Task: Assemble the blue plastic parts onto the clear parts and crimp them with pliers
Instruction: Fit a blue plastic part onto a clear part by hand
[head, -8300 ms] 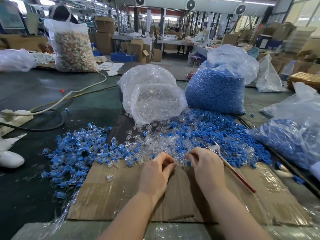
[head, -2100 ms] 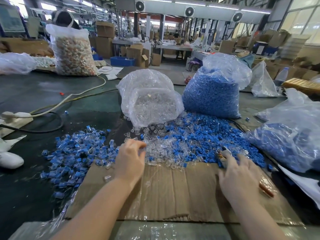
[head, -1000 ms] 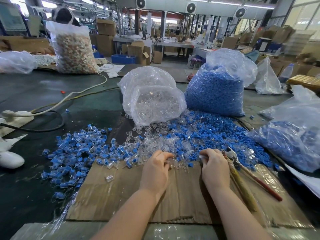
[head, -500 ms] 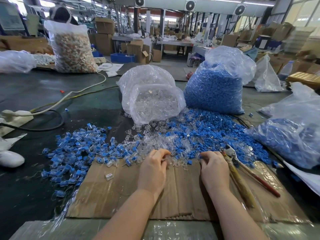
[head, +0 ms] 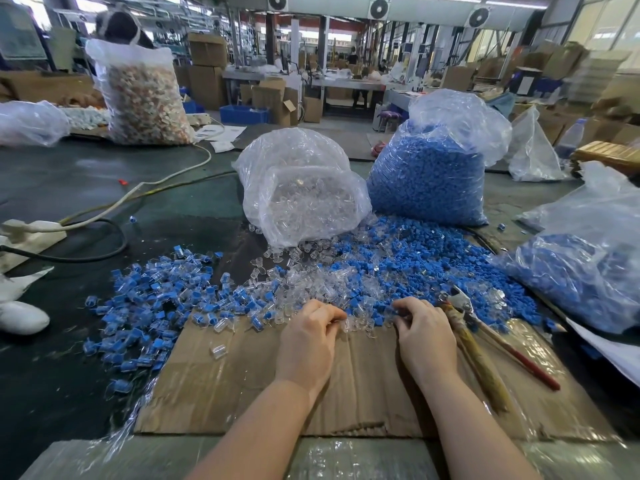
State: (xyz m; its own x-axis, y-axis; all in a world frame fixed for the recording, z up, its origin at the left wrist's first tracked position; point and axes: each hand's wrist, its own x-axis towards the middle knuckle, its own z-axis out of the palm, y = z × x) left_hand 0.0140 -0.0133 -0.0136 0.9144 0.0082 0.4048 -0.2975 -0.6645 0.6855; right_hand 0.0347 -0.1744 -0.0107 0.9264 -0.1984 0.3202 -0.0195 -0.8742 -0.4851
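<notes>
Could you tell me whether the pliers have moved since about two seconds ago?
Yes. The pliers now lie on the cardboard beside the right hand, which gripped them earlier near the cardboard's right edge.

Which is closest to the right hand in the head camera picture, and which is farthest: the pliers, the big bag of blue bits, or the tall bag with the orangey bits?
1. The pliers: right beside the right hand, on its right, on the cardboard.
2. The big bag of blue bits: behind the hand, farther back on the table.
3. The tall bag with orangey bits: far back on the left.
</notes>
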